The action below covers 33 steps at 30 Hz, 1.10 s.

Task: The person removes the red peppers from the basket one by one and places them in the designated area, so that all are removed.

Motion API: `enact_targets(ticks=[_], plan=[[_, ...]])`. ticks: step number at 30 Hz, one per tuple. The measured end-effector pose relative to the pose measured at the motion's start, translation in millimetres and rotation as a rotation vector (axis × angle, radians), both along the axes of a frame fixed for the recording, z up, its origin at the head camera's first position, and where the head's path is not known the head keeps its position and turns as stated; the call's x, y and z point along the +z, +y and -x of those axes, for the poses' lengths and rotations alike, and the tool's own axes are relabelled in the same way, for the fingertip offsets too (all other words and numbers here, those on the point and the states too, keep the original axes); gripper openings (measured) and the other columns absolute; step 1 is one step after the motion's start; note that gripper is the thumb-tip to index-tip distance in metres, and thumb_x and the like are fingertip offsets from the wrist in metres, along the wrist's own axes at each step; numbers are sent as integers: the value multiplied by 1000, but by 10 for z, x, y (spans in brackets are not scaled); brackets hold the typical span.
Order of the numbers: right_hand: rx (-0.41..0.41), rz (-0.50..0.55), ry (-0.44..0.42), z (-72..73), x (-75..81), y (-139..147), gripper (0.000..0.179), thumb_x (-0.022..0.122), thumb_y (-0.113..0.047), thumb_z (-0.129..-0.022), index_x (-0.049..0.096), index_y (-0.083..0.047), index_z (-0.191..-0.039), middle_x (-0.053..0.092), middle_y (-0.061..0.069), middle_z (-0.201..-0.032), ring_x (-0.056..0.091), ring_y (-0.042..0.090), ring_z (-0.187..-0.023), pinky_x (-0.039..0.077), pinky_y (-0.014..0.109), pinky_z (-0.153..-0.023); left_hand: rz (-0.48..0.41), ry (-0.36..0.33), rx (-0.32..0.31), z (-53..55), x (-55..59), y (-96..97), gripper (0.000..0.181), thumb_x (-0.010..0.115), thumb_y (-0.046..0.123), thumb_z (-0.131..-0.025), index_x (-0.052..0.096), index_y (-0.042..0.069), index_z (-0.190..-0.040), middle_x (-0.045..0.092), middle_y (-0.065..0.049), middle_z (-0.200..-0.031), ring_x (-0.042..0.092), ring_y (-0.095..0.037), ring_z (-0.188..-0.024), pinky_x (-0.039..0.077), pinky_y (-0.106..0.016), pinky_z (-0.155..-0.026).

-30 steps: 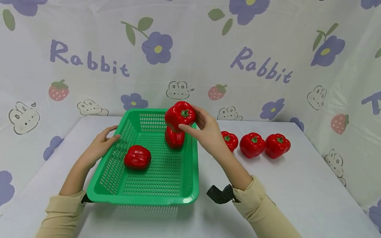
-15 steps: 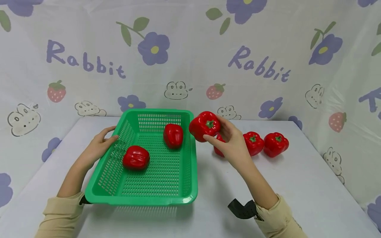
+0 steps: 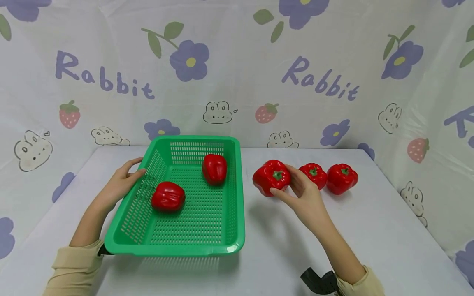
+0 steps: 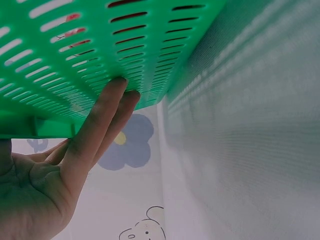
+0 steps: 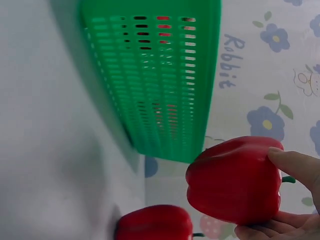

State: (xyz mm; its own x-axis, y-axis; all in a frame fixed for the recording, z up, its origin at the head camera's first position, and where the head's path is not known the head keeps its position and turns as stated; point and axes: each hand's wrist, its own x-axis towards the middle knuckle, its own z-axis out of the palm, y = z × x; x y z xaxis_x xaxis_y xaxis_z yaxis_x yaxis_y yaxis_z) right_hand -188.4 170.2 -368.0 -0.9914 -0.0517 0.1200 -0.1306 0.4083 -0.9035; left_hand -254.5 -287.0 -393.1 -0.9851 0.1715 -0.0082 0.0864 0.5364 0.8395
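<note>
My right hand (image 3: 305,201) holds a red bell pepper (image 3: 266,181) between thumb and fingers, right of the green basket (image 3: 177,249). Its green stem faces me in the head view. In the right wrist view the held pepper (image 5: 235,182) hangs above the table, with another bell pepper (image 5: 154,223) standing lower down. My left hand (image 3: 120,183) grips the basket's left rim, thumb over the edge; in the left wrist view its fingers (image 4: 102,115) lie along the slotted outer wall. Inside the basket lie two bell peppers, one near the left wall (image 3: 168,197) and one further back (image 3: 214,169).
To the right of the held pepper, two bell peppers, one partly behind my hand (image 3: 314,173) and one further right (image 3: 341,179), stand on the white table (image 3: 370,230). A printed cloth (image 3: 229,82) hangs behind the table.
My right hand has carried its bell pepper from above the basket's back right corner out to the right and lower, where it now covers a table pepper. The left hand keeps its grip.
</note>
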Motion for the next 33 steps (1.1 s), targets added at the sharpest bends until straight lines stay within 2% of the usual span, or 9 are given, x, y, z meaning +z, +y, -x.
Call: enact_targets(ticks=[15, 28, 33], plan=[[14, -66, -35, -87, -292, 140, 76, 74, -21, -87, 34, -1, -149, 37, 22, -154, 34, 39, -144, 41, 45, -106, 9, 0, 4, 0, -14, -16, 64, 40, 34, -105, 15, 5, -156, 58, -37, -121, 68, -4, -75, 58, -29, -66], [5, -107, -74, -42, -463, 230, 75, 73, -19, -88, 34, 1, -149, 39, 22, -153, 35, 39, -143, 40, 46, -108, 9, -2, 1, -6, 6, -11, 64, 40, 35, -105, 14, 5, -156, 67, -24, -104, 68, -9, -70, 58, -31, -64], [-2, -120, -95, -16, -506, 269, 76, 72, -20, -88, 33, 2, -149, 37, 22, -154, 34, 39, -144, 40, 46, -108, 7, -3, 1, 8, -11, -9, 63, 39, 33, -106, 13, 5, -156, 64, -31, -111, 68, -7, -72, 58, -30, -65]])
